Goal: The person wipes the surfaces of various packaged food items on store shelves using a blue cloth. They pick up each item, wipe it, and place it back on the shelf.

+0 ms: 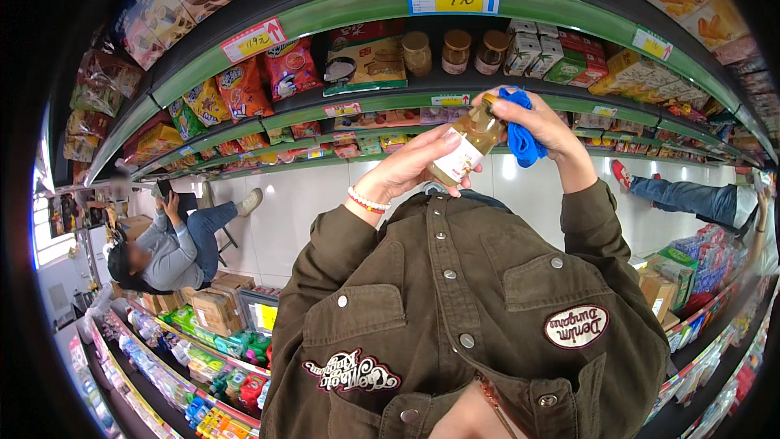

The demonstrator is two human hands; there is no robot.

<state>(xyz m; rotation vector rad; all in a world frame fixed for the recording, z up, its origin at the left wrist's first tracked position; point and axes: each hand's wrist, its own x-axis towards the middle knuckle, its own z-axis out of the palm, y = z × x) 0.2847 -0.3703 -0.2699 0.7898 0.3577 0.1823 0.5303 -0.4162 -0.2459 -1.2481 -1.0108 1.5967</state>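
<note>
A glass bottle (466,143) with a gold cap and a white label is tilted in front of the person's chest. Around its lower part, my left hand (420,155) is closed, with a beaded bracelet at the wrist. My right hand (539,119) grips the neck and cap, and also has a crumpled blue cloth (522,128) under its fingers. Behind the bottle, glass jars with gold lids (457,52) stand on a shelf, beside a flat food packet (367,64) and small white cartons (536,52).
Green-edged shelves (341,9) with price tags curve across the front, holding snack bags (244,94) and boxes. A seated person (177,244) is at the left, another person (701,198) at the right. Cardboard boxes (216,311) and more stocked shelves lie behind.
</note>
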